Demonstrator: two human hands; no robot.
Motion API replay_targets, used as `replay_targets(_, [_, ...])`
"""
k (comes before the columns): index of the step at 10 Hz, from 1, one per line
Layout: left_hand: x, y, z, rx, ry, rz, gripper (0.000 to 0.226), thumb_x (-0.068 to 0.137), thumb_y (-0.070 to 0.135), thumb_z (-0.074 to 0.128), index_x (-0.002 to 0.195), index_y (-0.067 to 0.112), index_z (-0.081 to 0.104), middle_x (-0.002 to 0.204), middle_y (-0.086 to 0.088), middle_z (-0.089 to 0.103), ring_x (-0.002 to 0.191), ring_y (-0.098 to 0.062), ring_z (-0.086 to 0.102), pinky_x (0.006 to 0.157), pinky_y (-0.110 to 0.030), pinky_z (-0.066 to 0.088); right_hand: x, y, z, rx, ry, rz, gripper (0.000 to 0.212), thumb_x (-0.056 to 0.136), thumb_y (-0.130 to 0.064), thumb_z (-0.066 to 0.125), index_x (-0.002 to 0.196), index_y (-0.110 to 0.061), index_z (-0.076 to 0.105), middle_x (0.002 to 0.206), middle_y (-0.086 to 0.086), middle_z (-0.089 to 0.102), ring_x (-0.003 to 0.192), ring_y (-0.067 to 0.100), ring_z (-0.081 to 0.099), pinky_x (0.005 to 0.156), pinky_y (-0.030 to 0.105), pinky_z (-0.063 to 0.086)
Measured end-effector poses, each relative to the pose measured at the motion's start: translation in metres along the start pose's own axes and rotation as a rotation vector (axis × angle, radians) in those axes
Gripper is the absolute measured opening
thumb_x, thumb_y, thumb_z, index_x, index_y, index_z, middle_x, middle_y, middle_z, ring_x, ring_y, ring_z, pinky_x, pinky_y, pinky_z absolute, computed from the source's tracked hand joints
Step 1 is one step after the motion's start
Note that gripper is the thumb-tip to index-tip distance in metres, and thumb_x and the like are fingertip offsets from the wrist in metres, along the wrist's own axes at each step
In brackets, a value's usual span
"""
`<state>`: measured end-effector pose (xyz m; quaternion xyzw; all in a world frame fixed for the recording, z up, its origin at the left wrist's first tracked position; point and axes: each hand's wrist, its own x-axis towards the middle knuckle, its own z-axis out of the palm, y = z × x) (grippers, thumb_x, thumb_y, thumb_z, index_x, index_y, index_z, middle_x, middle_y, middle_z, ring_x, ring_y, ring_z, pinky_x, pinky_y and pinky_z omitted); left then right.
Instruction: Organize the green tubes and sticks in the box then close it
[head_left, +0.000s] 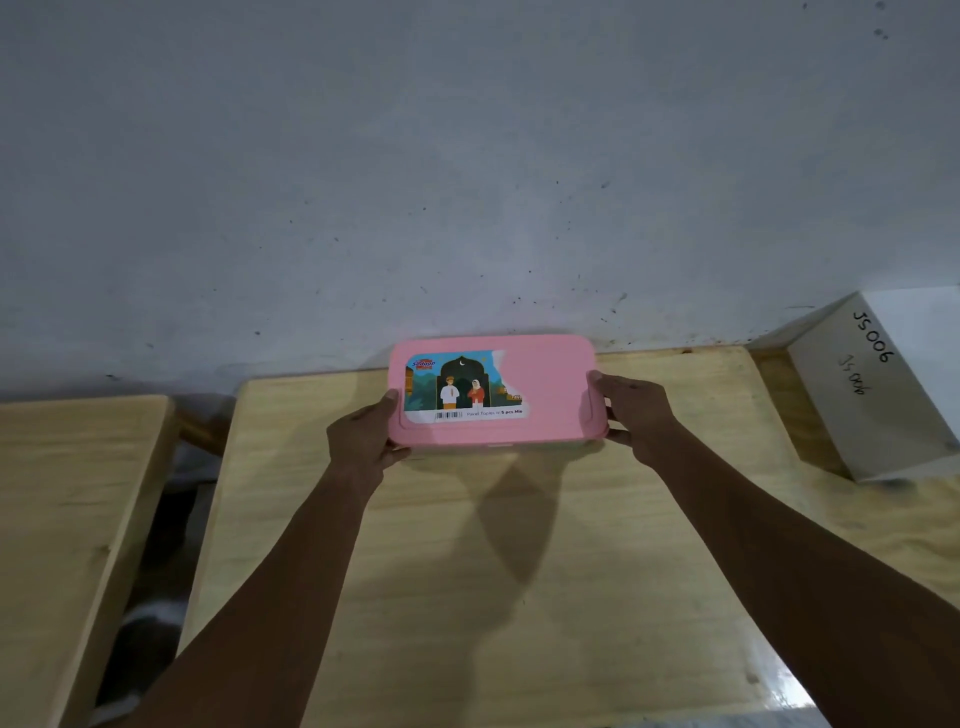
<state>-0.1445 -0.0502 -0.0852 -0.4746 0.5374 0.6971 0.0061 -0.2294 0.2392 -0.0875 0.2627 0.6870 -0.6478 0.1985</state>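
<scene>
Head view, looking down over both forearms: a pink plastic box (545, 410) with rounded corners sits at the far side of a pale wooden table (467, 571), close to the grey, speckled wall (467, 182). Its lid (561, 364) is on and lies flat, so whatever is inside is hidden. A colourful sticker (462, 387) covers the left part of the lid, showing two drawn figures before a dark arch, with a barcode and small print along its lower edge; the sticker's right edge is torn and uneven.

The left hand (363, 441) grasps the box's left end, thumb up on the lid's rim and fingers curled round below. The right hand (636, 410) grasps the right end the same way, thumb at the upper corner and fingers wrapped round the side. A shadow spreads on the wood just under the near edge, and I cannot tell whether the box rests on the table or is held slightly above it.

Between the box and the near edge the tabletop is bare wood, crossed only by the arms and their shadows. To the right, a white carton (878, 395) with handwriting on its side lies tilted against the wall, well apart from the right hand. To the left, a dark gap separates this table from a second table (67, 493) of the same wood.
</scene>
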Motion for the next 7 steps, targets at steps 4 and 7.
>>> replay_targets(4, [0.003, -0.008, 0.006, -0.021, 0.047, 0.042, 0.029, 0.085, 0.028, 0.074, 0.100, 0.004, 0.068, 0.094, -0.016, 0.071, 0.073, -0.025, 0.068, 0.071, -0.043, 0.059, 0.000, 0.004, 0.004, 0.061, 0.025, -0.094, 0.026, 0.087, -0.027, 0.071, 0.112, -0.020, 0.072, 0.086, -0.006, 0.072, 0.066, 0.011, 0.064, 0.055, 0.025, 0.051])
replay_targets(7, [-0.011, 0.013, 0.006, 0.082, 0.095, 0.051, 0.031, 0.082, 0.039, 0.075, 0.078, 0.013, 0.059, 0.100, -0.011, 0.065, 0.091, -0.030, 0.061, 0.080, -0.041, 0.050, -0.015, -0.016, 0.013, -0.552, 0.214, -0.343, 0.051, 0.098, -0.051, 0.036, 0.119, -0.015, 0.066, 0.118, 0.014, 0.067, 0.110, 0.036, 0.060, 0.094, 0.043, 0.048])
